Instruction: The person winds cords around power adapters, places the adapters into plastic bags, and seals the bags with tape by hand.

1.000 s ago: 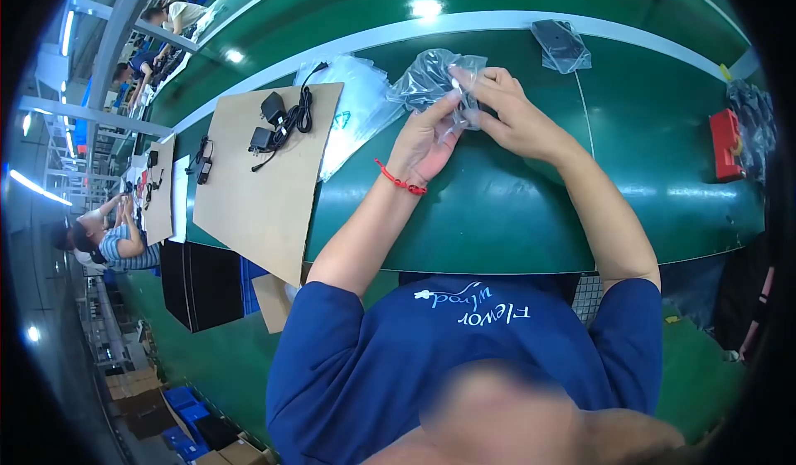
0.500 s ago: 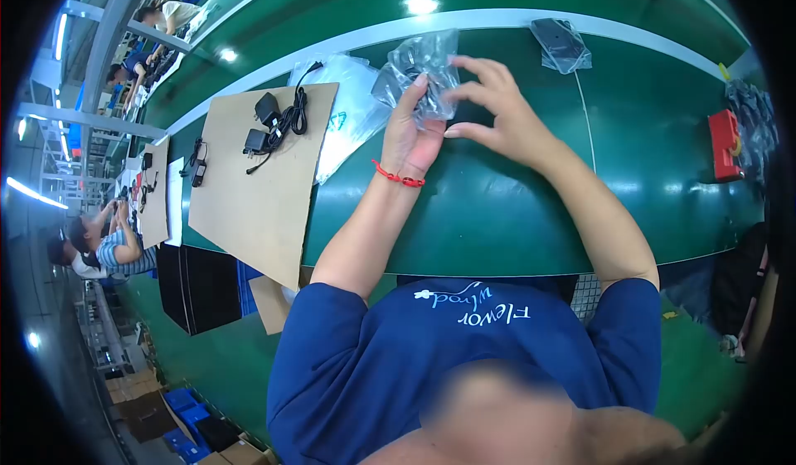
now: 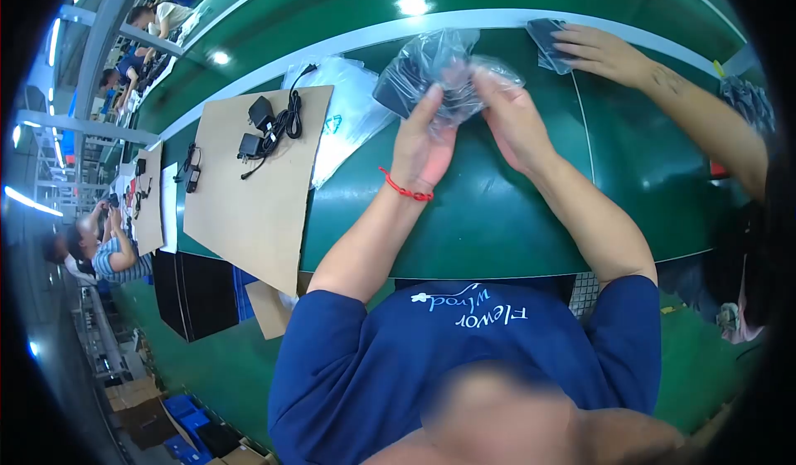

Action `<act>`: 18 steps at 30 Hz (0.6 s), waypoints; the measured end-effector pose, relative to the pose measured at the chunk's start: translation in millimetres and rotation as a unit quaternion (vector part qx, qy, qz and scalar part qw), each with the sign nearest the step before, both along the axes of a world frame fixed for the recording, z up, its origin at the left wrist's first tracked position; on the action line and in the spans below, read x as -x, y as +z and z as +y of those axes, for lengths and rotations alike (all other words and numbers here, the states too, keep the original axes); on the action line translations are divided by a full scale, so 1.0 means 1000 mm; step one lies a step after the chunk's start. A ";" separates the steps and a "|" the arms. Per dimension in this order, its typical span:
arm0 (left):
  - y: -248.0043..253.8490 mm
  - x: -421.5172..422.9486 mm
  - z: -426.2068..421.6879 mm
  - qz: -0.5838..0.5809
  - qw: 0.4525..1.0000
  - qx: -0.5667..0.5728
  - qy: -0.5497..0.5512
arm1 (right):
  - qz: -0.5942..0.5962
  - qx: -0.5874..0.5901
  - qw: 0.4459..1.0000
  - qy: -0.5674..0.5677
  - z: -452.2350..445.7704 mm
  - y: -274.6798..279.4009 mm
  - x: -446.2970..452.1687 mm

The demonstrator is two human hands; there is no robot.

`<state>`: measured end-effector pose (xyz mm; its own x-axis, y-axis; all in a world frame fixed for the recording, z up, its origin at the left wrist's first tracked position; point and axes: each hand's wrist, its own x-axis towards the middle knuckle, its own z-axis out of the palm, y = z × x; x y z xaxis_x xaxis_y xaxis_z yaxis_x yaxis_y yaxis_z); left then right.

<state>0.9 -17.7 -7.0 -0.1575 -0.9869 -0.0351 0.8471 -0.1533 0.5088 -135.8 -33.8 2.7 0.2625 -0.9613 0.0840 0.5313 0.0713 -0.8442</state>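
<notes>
My left hand [image 3: 425, 140], with a red string bracelet at the wrist, is closed round the lower part of a clear plastic bag [image 3: 452, 50]. A dark block shows through the film on its left side; the rest of the contents is blurred. At the bag's right edge, my right hand [image 3: 516, 121] grips the crinkled plastic between thumb and fingers. To the left, flat clear plastic bags [image 3: 348, 108] lie on the green table [image 3: 481, 216], partly under a cardboard sheet [image 3: 249, 179]. Black power adapters [image 3: 261, 113] with coiled cables rest on that sheet.
Another person's hand [image 3: 605, 53] reaches in from the right, resting on a bagged dark item [image 3: 547, 44]. Several bagged items [image 3: 746, 100] lie at the far right. Another black adapter [image 3: 192, 175] is left of the cardboard. Co-workers sit along the line at left.
My right hand has closed from spread fingers onto the bag's right edge, and the bag's plastic is spread wider. Another person's arm has come in from the right onto the bagged item.
</notes>
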 end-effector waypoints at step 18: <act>0.025 0.005 -0.016 -0.346 0.903 0.213 0.139 | 0.116 0.134 0.980 -0.087 -0.011 0.002 0.023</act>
